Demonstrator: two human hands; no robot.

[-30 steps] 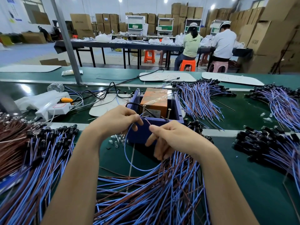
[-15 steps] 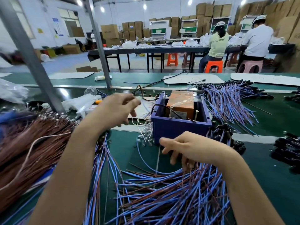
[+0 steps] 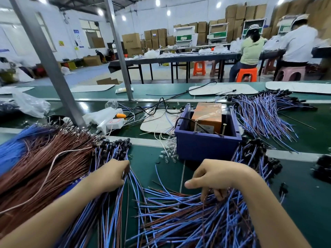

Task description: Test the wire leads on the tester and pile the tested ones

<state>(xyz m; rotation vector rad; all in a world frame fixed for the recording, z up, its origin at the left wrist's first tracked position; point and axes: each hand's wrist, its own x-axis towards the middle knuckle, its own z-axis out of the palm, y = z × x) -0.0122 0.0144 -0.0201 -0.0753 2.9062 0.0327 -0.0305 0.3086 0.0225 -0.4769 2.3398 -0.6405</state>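
The tester, a blue box (image 3: 206,145) holding an orange block (image 3: 207,115) and two upright screws, stands in the middle of the green bench. My left hand (image 3: 111,176) is down on the left pile of blue and brown leads (image 3: 107,212), just below their black connectors, fingers curled round a wire lead (image 3: 133,178) at the pile's right edge. My right hand (image 3: 216,176) reaches into the near pile of loose leads (image 3: 179,215) in front of the tester, its fingertips curled down and pinching among the wires.
A thick bundle of brown wires (image 3: 44,161) lies far left. More lead piles lie behind right of the tester (image 3: 265,113) and at the right edge (image 3: 320,169). A white power strip (image 3: 111,120), small bulbs (image 3: 168,153) and a slanted metal post (image 3: 48,59) stand nearby.
My left hand has come down from beside the tester onto the left pile with a lead. My right hand has sunk deeper into the near pile. The view has swung left.
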